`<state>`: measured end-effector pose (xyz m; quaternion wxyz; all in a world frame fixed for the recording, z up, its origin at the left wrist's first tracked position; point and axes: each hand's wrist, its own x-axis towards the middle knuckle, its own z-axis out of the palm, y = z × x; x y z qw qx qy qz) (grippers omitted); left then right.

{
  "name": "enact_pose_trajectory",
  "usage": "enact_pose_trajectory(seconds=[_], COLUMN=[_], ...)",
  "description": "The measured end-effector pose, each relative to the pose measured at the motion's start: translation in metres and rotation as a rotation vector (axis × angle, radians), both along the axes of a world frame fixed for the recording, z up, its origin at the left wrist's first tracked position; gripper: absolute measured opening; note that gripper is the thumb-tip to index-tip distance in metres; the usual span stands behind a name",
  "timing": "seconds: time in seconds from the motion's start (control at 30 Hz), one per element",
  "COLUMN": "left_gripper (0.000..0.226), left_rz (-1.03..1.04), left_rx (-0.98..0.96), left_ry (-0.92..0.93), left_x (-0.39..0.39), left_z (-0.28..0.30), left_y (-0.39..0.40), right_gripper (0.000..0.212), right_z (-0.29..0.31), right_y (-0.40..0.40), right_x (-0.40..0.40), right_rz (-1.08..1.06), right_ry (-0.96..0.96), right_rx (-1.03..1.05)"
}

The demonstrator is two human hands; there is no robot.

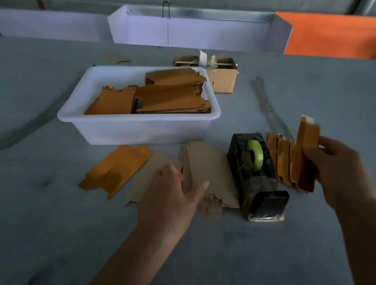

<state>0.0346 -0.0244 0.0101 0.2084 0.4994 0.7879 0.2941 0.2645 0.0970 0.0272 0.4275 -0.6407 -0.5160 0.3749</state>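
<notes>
My right hand (339,169) grips a folded orange cardboard box (308,136), holding it upright above a row of several folded orange boxes (284,161) to the right of a black tape dispenser (256,177) with a green tape roll. My left hand (171,196) lies on a pile of flat beige cardboard blanks (210,167), fingers curled over the edge of one. A flat orange blank (114,170) lies to the left of the pile. A white plastic tub (101,124) behind holds several stacks of flat orange blanks.
A small brown cardboard box (223,77) with odds and ends stands behind the tub. White boards (198,36) and an orange panel (344,36) line the grey table's far edge. Thin marks run across the grey surface on both sides.
</notes>
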Motion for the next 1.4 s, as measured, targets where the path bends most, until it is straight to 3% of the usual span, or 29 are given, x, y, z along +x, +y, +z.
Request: enact_pose_trajectory(seconds=[0.1,0.2,0.33,0.47,0.73,0.83,0.97,1.07,1.13,1.3,1.4], left_gripper=[0.049,0.032,0.020,0.027,0.030,0.028,0.021,0.021,0.024,0.021,0.009], left_rz=[-0.010,0.043,0.089,0.081,0.030,0.021,0.010,-0.103,-0.179,-0.472,-0.579], left_rx=[-0.070,-0.091,-0.127,-0.177,-0.174,-0.224,-0.148,-0.072,0.035,-0.011,-0.068], left_ry=[-0.083,-0.191,-0.476,-0.575,-0.581,-0.528,-0.431,0.064,0.146,-0.438,-0.627], left_x=[0.000,-0.005,-0.017,-0.027,-0.013,-0.017,-0.024,-0.030,-0.033,-0.047,-0.052], left_z=[-0.013,-0.013,-0.007,-0.002,0.006,0.010,0.015,0.019,0.031,0.046,0.044], left_y=[0.014,0.022,0.026,0.016,0.021,0.018,0.007,-0.005,-0.017,-0.035,-0.038], right_gripper=[0.040,0.041,0.035,0.021,0.021,0.021,0.022,0.022,0.018,0.049,0.045], right_z=[-0.018,-0.016,-0.001,0.013,-0.001,-0.002,-0.007,-0.012,-0.012,-0.005,-0.005], right_y=[0.015,0.006,-0.036,-0.091,-0.130,-0.135,-0.142,-0.147,-0.147,-0.143,-0.137], right_x=[-0.003,-0.005,-0.014,-0.033,-0.059,-0.061,-0.064,-0.070,-0.074,-0.080,-0.083], right_rz=[-0.014,-0.119,-0.162,-0.061,0.119,0.133,0.152,0.199,0.195,0.185,0.254], right_ry=[-0.289,-0.447,-0.381,-0.326,-0.252,-0.248,-0.210,-0.153,-0.130,0.101,0.288], right_rx=[-0.114,-0.027,0.253,0.451,0.368,0.372,0.339,0.269,0.253,0.123,-0.054])
